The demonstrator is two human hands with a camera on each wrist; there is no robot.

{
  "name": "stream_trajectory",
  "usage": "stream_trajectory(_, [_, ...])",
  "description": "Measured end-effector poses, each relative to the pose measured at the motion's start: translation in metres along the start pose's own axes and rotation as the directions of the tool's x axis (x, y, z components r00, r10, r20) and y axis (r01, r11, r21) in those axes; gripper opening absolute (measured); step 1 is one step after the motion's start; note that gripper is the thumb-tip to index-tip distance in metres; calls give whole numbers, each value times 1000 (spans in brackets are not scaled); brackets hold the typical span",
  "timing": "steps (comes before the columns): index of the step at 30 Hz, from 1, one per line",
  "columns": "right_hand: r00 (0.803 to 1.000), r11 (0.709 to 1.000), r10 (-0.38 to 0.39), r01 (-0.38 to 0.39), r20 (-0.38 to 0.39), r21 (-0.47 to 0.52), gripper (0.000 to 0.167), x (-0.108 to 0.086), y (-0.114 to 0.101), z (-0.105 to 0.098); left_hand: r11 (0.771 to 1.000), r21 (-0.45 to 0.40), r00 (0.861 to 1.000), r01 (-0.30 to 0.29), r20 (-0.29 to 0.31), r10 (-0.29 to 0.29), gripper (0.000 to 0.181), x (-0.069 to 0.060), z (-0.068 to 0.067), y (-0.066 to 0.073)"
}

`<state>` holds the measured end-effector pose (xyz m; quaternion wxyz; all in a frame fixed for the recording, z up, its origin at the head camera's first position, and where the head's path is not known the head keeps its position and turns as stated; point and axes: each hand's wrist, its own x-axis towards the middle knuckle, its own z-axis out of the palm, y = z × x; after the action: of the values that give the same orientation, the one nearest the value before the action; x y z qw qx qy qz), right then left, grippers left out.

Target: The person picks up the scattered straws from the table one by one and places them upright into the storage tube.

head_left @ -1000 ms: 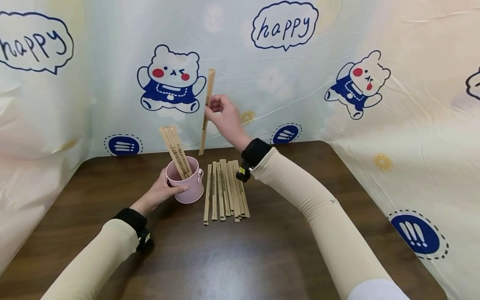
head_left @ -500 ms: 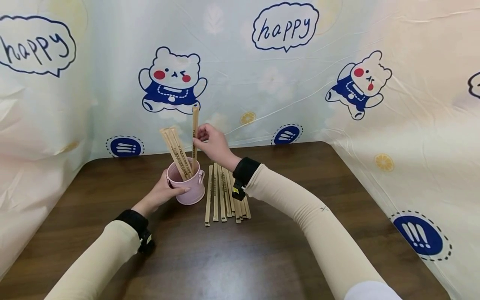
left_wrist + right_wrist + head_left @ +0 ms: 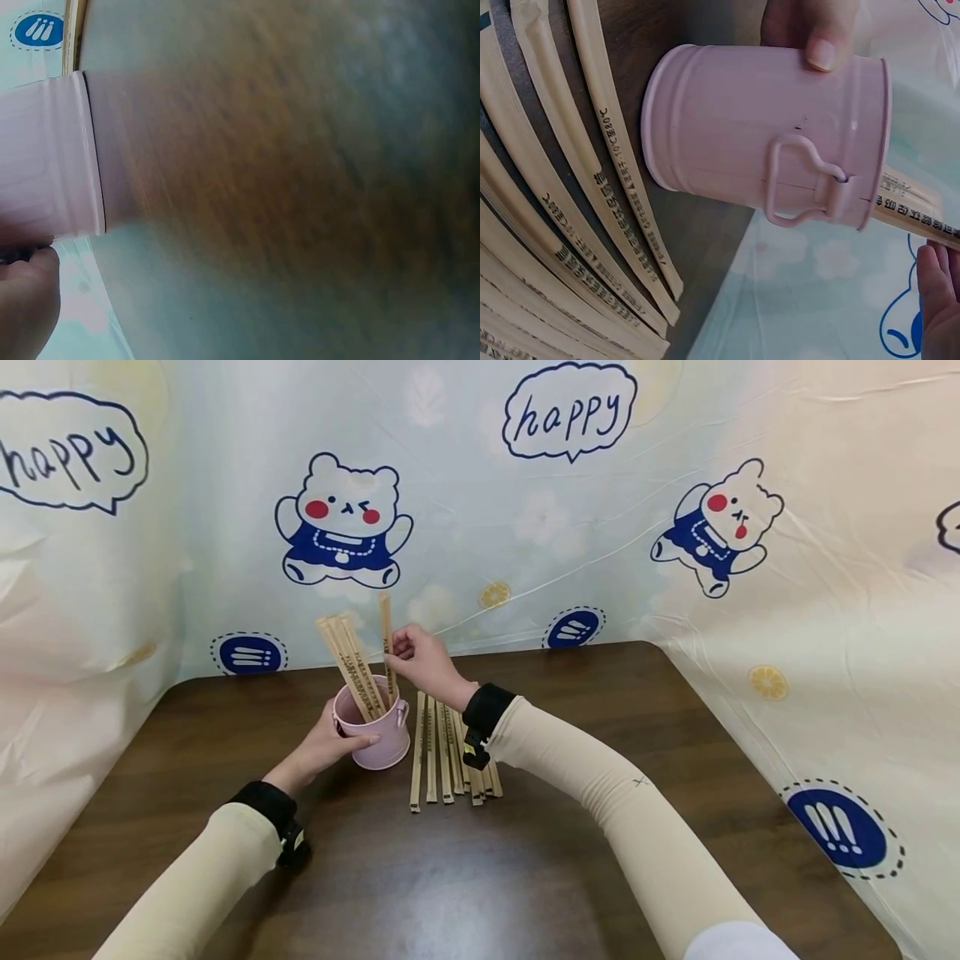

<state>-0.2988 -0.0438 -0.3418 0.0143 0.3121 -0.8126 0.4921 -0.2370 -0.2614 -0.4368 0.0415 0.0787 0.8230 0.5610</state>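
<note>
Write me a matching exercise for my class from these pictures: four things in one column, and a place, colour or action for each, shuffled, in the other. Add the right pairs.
Column one
1. Bucket
2. Left hand
3. Right hand
4. Loose sticks

Column two
A. Pinches a single stick at the bucket's mouth
B. Lying on the brown table
C. Pink, with sticks leaning inside
D. Grips the bucket's side

Right pairs: 1-C, 2-D, 3-A, 4-B
</note>
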Motion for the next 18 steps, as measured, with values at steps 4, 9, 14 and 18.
stream_trajectory(4, [1000, 1000, 12, -12, 25, -9, 22, -1, 4, 6, 1000, -3, 1000, -3, 8, 3, 101, -1, 1, -1])
stream_trajectory(9, [999, 1000, 21, -20, 45, -22, 22, 1, 8, 11, 1000, -9, 1000, -3, 7, 3, 103, 0, 1, -1])
stream_trajectory(14, [997, 998, 38, -35, 73, -47, 21, 4, 10, 15, 1000, -11, 1000, 3, 2, -3, 104, 0, 1, 0])
stream_trajectory(18, [995, 997, 64, -62, 70, -38, 23, 6, 11, 17, 1000, -8, 1000, 6, -5, -6, 103, -1, 0, 0])
